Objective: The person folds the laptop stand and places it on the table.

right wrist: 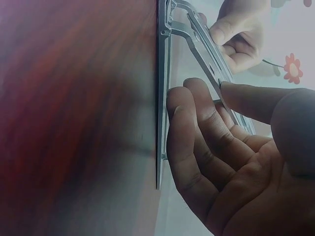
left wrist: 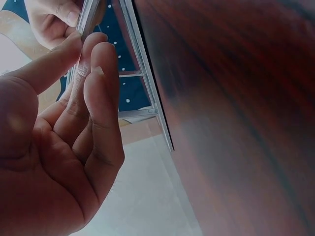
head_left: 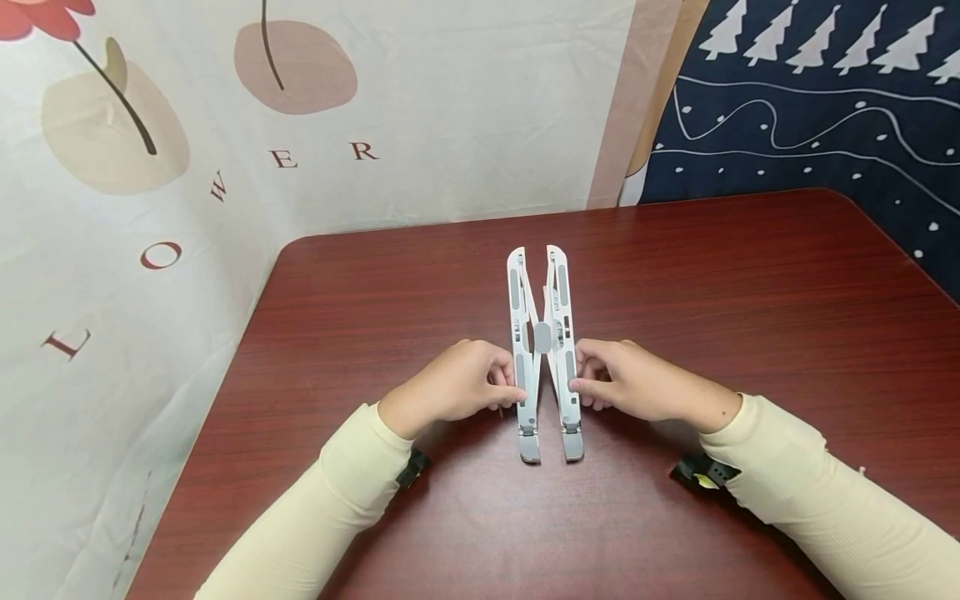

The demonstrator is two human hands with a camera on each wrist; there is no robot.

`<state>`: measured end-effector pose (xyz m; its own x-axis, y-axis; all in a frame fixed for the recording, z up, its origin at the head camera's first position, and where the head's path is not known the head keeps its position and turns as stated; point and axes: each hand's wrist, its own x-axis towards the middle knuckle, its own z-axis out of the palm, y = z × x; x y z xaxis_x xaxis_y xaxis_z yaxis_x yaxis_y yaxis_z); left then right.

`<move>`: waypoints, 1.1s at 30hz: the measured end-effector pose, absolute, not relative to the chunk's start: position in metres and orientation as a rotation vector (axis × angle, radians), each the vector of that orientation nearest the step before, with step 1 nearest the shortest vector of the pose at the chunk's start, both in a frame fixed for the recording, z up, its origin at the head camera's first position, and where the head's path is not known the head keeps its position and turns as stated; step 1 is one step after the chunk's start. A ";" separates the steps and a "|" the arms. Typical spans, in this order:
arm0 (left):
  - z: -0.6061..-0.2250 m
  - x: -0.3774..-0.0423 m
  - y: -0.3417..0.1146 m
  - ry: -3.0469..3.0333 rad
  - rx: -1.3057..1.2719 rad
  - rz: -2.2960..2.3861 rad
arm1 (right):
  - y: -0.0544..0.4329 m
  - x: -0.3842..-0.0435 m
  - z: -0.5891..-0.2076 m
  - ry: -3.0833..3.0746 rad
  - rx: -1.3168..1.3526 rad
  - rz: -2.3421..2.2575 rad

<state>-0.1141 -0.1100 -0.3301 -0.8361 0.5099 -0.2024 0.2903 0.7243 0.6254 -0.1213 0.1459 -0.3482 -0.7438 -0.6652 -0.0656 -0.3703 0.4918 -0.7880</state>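
Note:
A silver folding laptop stand (head_left: 542, 337) stands on the table, its two long rails joined by crossing bars in an X with a grey pad at the centre. My left hand (head_left: 468, 379) pinches the left rail near its front end, thumb on top and fingers beneath. Opposite it, my right hand (head_left: 637, 379) pinches the right rail the same way. In the left wrist view a lower rail (left wrist: 142, 64) runs along the tabletop below my fingers. The right wrist view shows the upper rail (right wrist: 211, 64) raised at a slant over a lower one.
The dark red wooden table (head_left: 360, 292) extends around the stand. Behind and left hangs a pale curtain (head_left: 465, 100) with printed flowers and letters. A navy cloth (head_left: 810, 117) with white trees hangs at the back right. Black straps with small devices (head_left: 705, 472) sit under both wrists.

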 end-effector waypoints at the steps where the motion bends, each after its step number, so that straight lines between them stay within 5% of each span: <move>1: -0.330 -0.114 -0.110 2.566 0.621 0.845 | 0.146 -0.121 -0.348 2.379 -0.867 -1.127; 33: -0.331 -0.111 -0.105 2.568 0.634 0.845 | 0.141 -0.117 -0.348 2.366 -0.885 -1.140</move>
